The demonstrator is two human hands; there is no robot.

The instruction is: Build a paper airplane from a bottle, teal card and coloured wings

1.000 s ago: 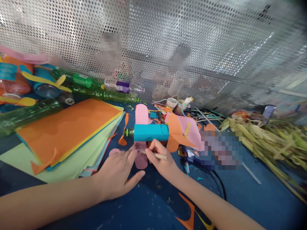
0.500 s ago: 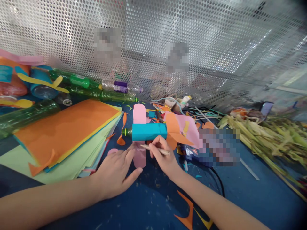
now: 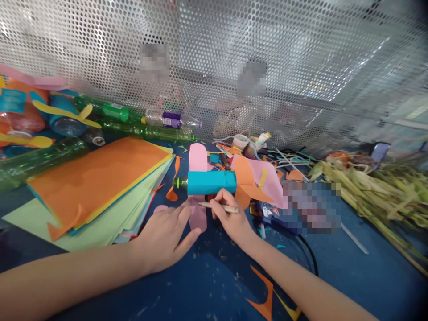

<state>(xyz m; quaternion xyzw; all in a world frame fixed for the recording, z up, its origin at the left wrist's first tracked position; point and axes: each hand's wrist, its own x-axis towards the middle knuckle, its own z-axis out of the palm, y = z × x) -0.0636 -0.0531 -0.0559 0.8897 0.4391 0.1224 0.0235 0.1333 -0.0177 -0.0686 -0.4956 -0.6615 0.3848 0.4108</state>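
Note:
A green bottle wrapped in blue paper (image 3: 211,183) lies on its side with its yellow-green cap to the left. Orange paper fins (image 3: 245,180) spread from its right end. One rounded pink paper wing (image 3: 198,157) sticks out behind it, and a shaded pink wing (image 3: 198,220) reaches toward me. My left hand (image 3: 169,234) rests flat, fingertips on the near wing's left edge and thumb apart. In my right hand (image 3: 229,218) a pale pen or pencil (image 3: 220,207) is pinched, its tip at the near wing.
Stacked coloured paper (image 3: 103,178) lies left, with plastic bottles (image 3: 127,116) behind. A glue gun (image 3: 270,214) with a black cord sits right, near dried husks (image 3: 377,191). Orange scraps (image 3: 264,294) lie in front. A perforated metal screen (image 3: 214,53) stands at the back.
The whole view has shifted slightly, so things appear a little further right. The pen tip stays at the near pink wing, and both hands keep nearly the same pose.

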